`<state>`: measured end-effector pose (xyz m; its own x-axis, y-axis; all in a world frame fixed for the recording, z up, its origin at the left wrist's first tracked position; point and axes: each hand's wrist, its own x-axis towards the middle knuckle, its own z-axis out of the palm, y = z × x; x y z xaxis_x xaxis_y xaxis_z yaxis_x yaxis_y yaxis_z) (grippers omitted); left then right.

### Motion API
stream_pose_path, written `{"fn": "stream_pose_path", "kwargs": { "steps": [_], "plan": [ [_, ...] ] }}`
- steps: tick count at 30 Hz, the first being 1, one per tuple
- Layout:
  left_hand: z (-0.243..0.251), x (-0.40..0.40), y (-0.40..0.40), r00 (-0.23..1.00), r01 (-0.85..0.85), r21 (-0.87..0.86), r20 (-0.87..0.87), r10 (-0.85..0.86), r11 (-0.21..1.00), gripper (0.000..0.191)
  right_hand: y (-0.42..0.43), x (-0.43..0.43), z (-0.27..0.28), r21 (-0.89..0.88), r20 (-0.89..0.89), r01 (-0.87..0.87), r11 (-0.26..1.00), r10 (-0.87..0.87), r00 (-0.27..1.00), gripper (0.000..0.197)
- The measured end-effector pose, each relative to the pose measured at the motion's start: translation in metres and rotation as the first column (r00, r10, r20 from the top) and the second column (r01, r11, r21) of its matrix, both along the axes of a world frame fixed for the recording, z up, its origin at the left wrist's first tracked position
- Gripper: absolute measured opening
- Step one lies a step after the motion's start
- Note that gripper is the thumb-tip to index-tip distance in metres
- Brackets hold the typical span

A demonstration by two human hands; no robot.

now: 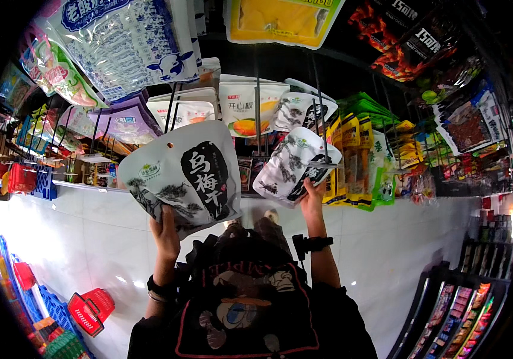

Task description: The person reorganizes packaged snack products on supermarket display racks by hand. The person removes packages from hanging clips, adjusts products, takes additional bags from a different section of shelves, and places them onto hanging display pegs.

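Note:
My left hand (166, 231) grips the lower edge of a large white snack pouch (171, 175), printed with ink-style pine trees and a black panel bearing writing. It is tilted, and a hang hole shows near its top. With my right hand (312, 199) I pinch the lower right edge of a smaller pouch (283, 166) of matching design. That pouch overlaps a metal display hook (323, 121); whether it still hangs on the hook cannot be told. Behind it, similar white pouches (299, 110) hang on the rack.
Hanging packets surround the hands: white pouches with a mango picture (252, 107), yellow packets (350, 152), purple bags (126, 119) and a large blue-and-white bag (117, 54) above. Hook ends project towards me. A red shopping basket (91, 309) and a dark snack shelf (453, 314) stand behind.

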<state>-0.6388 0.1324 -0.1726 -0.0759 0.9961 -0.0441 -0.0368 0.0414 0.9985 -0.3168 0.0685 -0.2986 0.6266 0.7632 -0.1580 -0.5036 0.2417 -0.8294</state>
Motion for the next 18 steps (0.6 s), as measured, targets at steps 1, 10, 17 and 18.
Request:
{"fn": "stream_pose_path", "kwargs": {
  "steps": [1,10,17,18],
  "plan": [
    [-0.003,-0.003,0.001,0.999,0.039,0.009,-0.019,-0.039,0.999,0.015,0.0,0.003,-0.007,0.025,-0.018,-0.015,1.0,0.015,1.0,0.06],
    [0.016,0.011,0.0,0.997,0.079,0.011,-0.015,-0.079,0.997,0.02,0.017,0.008,-0.016,-0.011,-0.035,0.086,0.996,-0.087,0.996,0.053],
    [-0.026,-0.02,-0.001,0.972,0.217,-0.012,-0.088,-0.217,0.976,0.02,0.029,0.015,-0.03,-0.086,-0.036,0.134,0.987,-0.137,0.99,0.044],
    [-0.017,-0.015,-0.003,0.973,0.214,-0.013,-0.088,-0.214,0.977,0.02,0.027,0.015,-0.033,-0.087,-0.036,0.131,0.988,-0.134,0.99,0.044]
  ]
}}
